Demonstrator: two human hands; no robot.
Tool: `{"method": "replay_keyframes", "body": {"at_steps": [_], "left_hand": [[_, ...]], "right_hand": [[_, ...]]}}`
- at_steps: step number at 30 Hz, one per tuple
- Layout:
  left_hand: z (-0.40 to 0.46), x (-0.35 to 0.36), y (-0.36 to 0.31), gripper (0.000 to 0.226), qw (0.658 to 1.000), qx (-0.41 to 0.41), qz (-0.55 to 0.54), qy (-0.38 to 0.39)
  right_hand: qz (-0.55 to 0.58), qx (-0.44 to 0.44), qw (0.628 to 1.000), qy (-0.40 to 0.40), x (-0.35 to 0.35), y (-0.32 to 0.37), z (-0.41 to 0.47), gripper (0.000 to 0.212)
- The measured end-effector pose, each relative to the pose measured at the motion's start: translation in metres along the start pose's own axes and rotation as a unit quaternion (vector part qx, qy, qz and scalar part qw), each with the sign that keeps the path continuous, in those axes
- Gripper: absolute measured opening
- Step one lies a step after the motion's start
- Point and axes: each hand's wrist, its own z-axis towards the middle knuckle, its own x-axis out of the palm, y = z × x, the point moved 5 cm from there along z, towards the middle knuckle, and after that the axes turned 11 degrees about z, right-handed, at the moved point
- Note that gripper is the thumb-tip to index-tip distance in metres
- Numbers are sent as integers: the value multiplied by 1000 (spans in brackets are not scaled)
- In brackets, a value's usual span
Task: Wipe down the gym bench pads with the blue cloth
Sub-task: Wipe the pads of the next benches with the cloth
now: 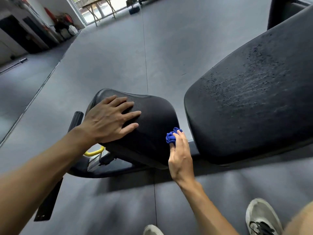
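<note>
The black seat pad (pixel 152 119) of the gym bench sits in the middle of the view. My left hand (pixel 108 119) rests flat on its top left part, fingers spread. My right hand (pixel 180 153) grips a bunched blue cloth (pixel 171 137) against the pad's near right side. The large black back pad (pixel 254 99) rises to the right; its surface is worn and speckled.
A yellow adjustment handle (pixel 94 152) and the black bench frame (pixel 105 170) lie under the seat pad. Grey rubber flooring (pixel 118 56) surrounds the bench. My shoes (pixel 262 216) stand at the lower right. Cabinets and a bright doorway are far back left.
</note>
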Motion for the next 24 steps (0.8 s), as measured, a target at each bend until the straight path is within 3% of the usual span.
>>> {"method": "replay_keyframes", "body": {"at_steps": [8,15,24], "left_hand": [[2,-6,0,59,999,-14,6,31],[2,-5,-1,55,999,-23,-9,26],[1,-8,-2,53,999,-36,-17,18]], "right_hand": [[-16,78,993,87,23,-22,128,23],[-70,149,978,128,59,-16,208,27],[-37,42,988,143,30,12,107,26]]}}
